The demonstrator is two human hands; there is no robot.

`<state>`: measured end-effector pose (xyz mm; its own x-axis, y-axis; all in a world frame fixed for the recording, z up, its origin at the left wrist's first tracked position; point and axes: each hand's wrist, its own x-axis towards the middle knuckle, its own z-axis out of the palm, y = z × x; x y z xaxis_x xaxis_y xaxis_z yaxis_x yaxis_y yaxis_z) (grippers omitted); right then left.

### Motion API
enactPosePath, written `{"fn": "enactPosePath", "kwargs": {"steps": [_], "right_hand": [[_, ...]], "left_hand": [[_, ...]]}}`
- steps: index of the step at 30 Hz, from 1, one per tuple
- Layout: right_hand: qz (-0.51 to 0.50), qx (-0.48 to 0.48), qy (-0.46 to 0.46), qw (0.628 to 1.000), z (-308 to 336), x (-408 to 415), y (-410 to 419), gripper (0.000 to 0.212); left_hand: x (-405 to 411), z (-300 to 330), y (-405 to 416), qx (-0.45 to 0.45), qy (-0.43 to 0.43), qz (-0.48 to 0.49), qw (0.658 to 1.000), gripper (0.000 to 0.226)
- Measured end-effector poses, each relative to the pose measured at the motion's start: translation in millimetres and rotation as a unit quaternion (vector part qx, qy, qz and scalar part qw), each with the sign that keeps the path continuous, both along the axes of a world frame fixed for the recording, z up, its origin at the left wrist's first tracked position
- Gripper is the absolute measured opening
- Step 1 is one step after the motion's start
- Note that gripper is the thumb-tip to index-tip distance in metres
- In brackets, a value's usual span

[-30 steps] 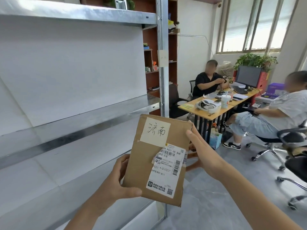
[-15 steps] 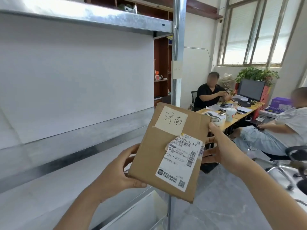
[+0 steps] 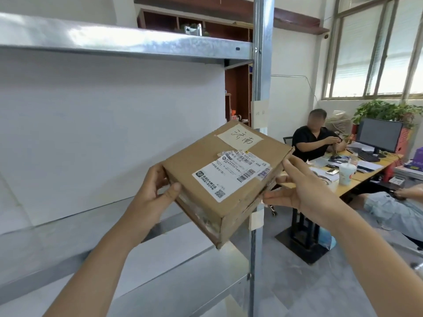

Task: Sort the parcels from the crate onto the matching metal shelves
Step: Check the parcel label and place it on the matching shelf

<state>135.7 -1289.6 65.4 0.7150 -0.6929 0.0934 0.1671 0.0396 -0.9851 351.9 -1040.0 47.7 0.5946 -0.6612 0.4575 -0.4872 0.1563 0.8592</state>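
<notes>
Cardboard parcel (image 3: 225, 177) held in mid-air, tilted, in front of the steel upright (image 3: 259, 110) of the metal shelves (image 3: 128, 42). Left hand (image 3: 153, 193) clamped on its left corner, thumb on the top face. Right hand (image 3: 304, 191) pressed on its right edge, fingers spread. Handwritten note (image 3: 239, 137) and shipping label (image 3: 231, 175) stuck on top. Worktop (image 3: 364, 177) well right of the upright.

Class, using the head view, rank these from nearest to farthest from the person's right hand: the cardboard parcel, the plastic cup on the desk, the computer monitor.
1. Parcel: touching the right hand, on its left.
2. Cup: on the desk, to its right and beyond.
3. Monitor: at the desk's far end, right.
</notes>
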Motion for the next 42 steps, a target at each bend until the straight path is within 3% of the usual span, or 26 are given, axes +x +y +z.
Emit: {"fn": "enactPosePath", "kwargs": {"steps": [4, 12, 16, 19, 23, 30, 37, 42], "right_hand": [[0.005, -0.003, -0.001, 1.0, 3, 24, -15, 0.034], [0.025, -0.004, 0.036, 0.999, 0, 68, -24, 0.048], [0.022, -0.01, 0.045, 0.999, -8, 85, -27, 0.053], [0.026, -0.026, 0.052, 0.998, -14, 93, -26, 0.043], [0.007, -0.043, 0.029, 0.999, -24, 105, -27, 0.051], [0.042, -0.066, 0.039, 0.996, -28, 119, -33, 0.023], [0.06, -0.068, 0.036, 0.995, -34, 122, -39, 0.019], [0.107, -0.053, 0.044, 0.992, -33, 120, -42, 0.031]], "left_hand": [[15, 5, -25, -0.007, 0.011, 0.071, 0.997, 0.053], [26, 6, -61, -0.01, 0.072, 0.098, 0.993, 0.041], [30, 1, -63, 0.002, 0.082, 0.118, 0.99, 0.047], [35, -4, -62, -0.004, 0.086, 0.124, 0.989, 0.047], [35, -7, -66, -0.017, 0.103, 0.136, 0.985, 0.047], [35, -11, -73, -0.028, 0.118, 0.157, 0.98, 0.045], [29, -11, -78, -0.042, 0.135, 0.161, 0.977, 0.041], [24, -11, -78, -0.029, 0.141, 0.167, 0.975, 0.042]]}}
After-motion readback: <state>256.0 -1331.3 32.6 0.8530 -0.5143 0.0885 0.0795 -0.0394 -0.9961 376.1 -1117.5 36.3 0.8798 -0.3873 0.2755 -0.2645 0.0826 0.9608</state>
